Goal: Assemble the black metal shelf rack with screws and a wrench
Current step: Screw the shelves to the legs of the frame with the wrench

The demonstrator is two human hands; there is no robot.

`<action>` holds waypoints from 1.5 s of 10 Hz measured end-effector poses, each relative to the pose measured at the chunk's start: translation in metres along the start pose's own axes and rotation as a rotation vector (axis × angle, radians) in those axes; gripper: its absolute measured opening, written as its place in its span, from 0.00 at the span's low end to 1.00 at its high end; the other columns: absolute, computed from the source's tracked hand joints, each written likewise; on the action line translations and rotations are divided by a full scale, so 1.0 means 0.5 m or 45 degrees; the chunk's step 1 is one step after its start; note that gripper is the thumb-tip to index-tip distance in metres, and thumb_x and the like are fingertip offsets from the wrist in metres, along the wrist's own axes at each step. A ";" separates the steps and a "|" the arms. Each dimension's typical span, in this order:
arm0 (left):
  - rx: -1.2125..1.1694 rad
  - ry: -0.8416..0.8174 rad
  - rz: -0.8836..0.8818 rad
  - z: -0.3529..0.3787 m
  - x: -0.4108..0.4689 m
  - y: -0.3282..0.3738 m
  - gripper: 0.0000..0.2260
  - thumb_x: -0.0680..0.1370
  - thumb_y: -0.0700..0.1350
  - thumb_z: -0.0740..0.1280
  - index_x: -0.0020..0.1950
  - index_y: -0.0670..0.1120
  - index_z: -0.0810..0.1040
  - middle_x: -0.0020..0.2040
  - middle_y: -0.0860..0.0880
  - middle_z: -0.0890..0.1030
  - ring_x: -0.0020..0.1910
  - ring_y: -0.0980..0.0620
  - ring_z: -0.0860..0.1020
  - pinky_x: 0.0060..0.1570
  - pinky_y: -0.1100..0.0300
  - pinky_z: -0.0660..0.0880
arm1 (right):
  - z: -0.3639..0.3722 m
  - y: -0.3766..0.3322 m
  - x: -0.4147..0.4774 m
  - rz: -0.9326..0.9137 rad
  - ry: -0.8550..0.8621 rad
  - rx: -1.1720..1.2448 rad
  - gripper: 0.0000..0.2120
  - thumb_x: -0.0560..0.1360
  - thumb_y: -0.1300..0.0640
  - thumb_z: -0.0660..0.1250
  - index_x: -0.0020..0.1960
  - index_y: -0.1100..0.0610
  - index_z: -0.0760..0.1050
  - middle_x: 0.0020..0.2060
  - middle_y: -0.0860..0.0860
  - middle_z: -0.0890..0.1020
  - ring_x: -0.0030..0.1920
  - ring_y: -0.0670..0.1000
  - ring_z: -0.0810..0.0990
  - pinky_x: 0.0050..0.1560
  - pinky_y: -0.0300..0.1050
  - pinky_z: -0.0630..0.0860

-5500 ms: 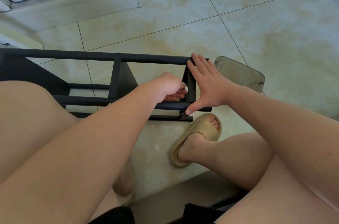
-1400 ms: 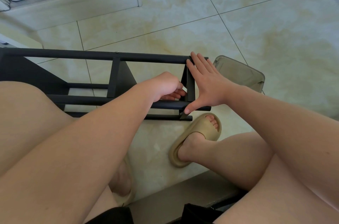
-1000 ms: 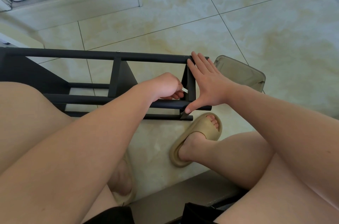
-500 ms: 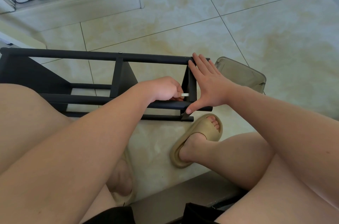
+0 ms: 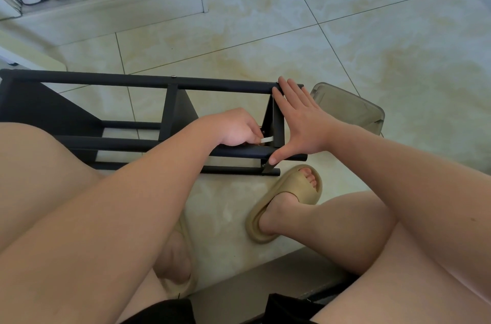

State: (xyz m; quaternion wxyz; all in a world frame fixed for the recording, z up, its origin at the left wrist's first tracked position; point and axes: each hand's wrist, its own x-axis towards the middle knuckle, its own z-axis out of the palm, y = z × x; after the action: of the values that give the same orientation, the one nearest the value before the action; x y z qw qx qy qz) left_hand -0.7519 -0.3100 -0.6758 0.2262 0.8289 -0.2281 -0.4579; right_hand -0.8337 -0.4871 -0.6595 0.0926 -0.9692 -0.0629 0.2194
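Shelf rack [image 5: 170, 82] frame appears joined; left hand [image 5: 233, 127] grips wrench [image 5: 267, 139] beside flat, bracing right hand [image 5: 300, 122]; tightening likely unfinished.

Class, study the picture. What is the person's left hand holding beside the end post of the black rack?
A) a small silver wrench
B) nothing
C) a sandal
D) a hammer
A: a short silver wrench sticks out of the curled left hand by the black rack.

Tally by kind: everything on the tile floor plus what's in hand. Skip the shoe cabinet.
Black rack: 1
Wrench: 1
Tan slippers: 2
Grey translucent container: 1
Total: 5
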 end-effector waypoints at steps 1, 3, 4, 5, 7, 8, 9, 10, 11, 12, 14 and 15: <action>0.093 0.073 -0.002 -0.012 -0.001 -0.006 0.07 0.77 0.43 0.70 0.52 0.51 0.86 0.46 0.55 0.84 0.46 0.54 0.80 0.44 0.63 0.72 | 0.001 0.000 0.000 -0.003 -0.004 -0.002 0.74 0.56 0.18 0.66 0.81 0.60 0.33 0.79 0.57 0.31 0.79 0.56 0.29 0.78 0.53 0.31; 0.065 0.083 0.004 -0.002 0.006 0.012 0.07 0.78 0.43 0.69 0.42 0.55 0.82 0.43 0.57 0.81 0.45 0.54 0.78 0.43 0.61 0.72 | 0.001 0.000 0.001 -0.005 0.001 -0.002 0.74 0.56 0.18 0.65 0.81 0.60 0.33 0.79 0.57 0.31 0.79 0.56 0.29 0.78 0.52 0.31; -0.344 0.109 -0.068 0.009 0.015 0.020 0.05 0.78 0.42 0.68 0.45 0.51 0.82 0.46 0.49 0.84 0.47 0.53 0.81 0.46 0.58 0.80 | 0.001 0.001 0.000 -0.004 -0.001 0.001 0.74 0.56 0.18 0.65 0.81 0.60 0.33 0.79 0.57 0.31 0.79 0.56 0.29 0.78 0.52 0.31; -0.733 0.147 -0.198 0.020 0.022 0.033 0.03 0.79 0.41 0.68 0.51 0.43 0.79 0.43 0.46 0.84 0.45 0.53 0.84 0.47 0.56 0.81 | 0.001 0.001 0.001 -0.005 -0.001 -0.001 0.74 0.56 0.18 0.66 0.81 0.60 0.33 0.79 0.57 0.31 0.79 0.56 0.29 0.78 0.53 0.31; -0.720 0.262 -0.285 0.033 0.026 0.042 0.03 0.79 0.44 0.69 0.52 0.47 0.78 0.45 0.47 0.84 0.46 0.51 0.84 0.51 0.54 0.81 | 0.001 0.002 0.002 -0.009 -0.003 0.006 0.74 0.57 0.18 0.66 0.81 0.60 0.33 0.79 0.57 0.31 0.79 0.56 0.29 0.78 0.53 0.31; -0.774 0.316 -0.303 0.034 0.029 0.044 0.07 0.80 0.44 0.69 0.57 0.46 0.78 0.45 0.48 0.85 0.46 0.53 0.83 0.53 0.53 0.80 | 0.000 0.002 0.002 -0.011 -0.001 -0.001 0.74 0.57 0.18 0.65 0.81 0.60 0.33 0.79 0.57 0.31 0.79 0.57 0.29 0.78 0.53 0.31; -0.857 0.343 -0.299 0.031 0.029 0.051 0.04 0.81 0.44 0.67 0.55 0.46 0.78 0.43 0.49 0.85 0.43 0.54 0.83 0.49 0.56 0.80 | 0.001 0.001 0.003 -0.010 0.001 0.001 0.74 0.57 0.18 0.66 0.81 0.60 0.33 0.79 0.57 0.31 0.79 0.57 0.29 0.78 0.53 0.32; -0.889 0.341 -0.307 0.030 0.027 0.053 0.02 0.81 0.44 0.65 0.51 0.48 0.77 0.41 0.51 0.85 0.43 0.56 0.83 0.47 0.58 0.80 | 0.000 0.001 0.003 -0.009 0.002 0.002 0.74 0.57 0.18 0.66 0.81 0.60 0.33 0.79 0.57 0.31 0.79 0.57 0.29 0.78 0.53 0.32; -0.898 0.334 -0.326 0.029 0.025 0.052 0.03 0.81 0.44 0.65 0.54 0.47 0.78 0.41 0.51 0.85 0.43 0.55 0.83 0.46 0.58 0.79 | 0.000 0.002 0.003 -0.007 0.001 0.000 0.74 0.57 0.18 0.66 0.81 0.60 0.33 0.79 0.57 0.31 0.79 0.57 0.29 0.78 0.53 0.32; -0.875 0.321 -0.337 0.025 0.023 0.052 0.07 0.81 0.44 0.66 0.58 0.45 0.78 0.41 0.51 0.85 0.43 0.55 0.83 0.46 0.58 0.79 | 0.001 0.001 0.004 -0.010 0.000 -0.004 0.74 0.57 0.18 0.65 0.81 0.60 0.33 0.79 0.57 0.31 0.79 0.57 0.29 0.78 0.53 0.32; -0.844 0.325 -0.337 0.019 0.020 0.057 0.05 0.81 0.45 0.66 0.56 0.47 0.78 0.40 0.52 0.84 0.42 0.56 0.82 0.45 0.59 0.79 | 0.002 0.001 0.004 -0.007 0.003 -0.005 0.74 0.56 0.18 0.65 0.81 0.60 0.33 0.79 0.57 0.31 0.79 0.56 0.29 0.78 0.53 0.32; -0.856 0.313 -0.345 0.021 0.019 0.059 0.02 0.80 0.45 0.67 0.51 0.48 0.77 0.38 0.53 0.85 0.41 0.57 0.83 0.44 0.59 0.78 | 0.001 0.002 0.005 -0.006 0.005 0.001 0.74 0.56 0.18 0.66 0.81 0.60 0.33 0.79 0.57 0.31 0.79 0.57 0.29 0.78 0.53 0.32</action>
State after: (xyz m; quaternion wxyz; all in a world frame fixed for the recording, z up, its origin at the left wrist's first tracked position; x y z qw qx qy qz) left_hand -0.7617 -0.3406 -0.6697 0.4485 0.7799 0.0753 -0.4301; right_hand -0.8317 -0.4875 -0.6611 0.0935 -0.9695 -0.0649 0.2173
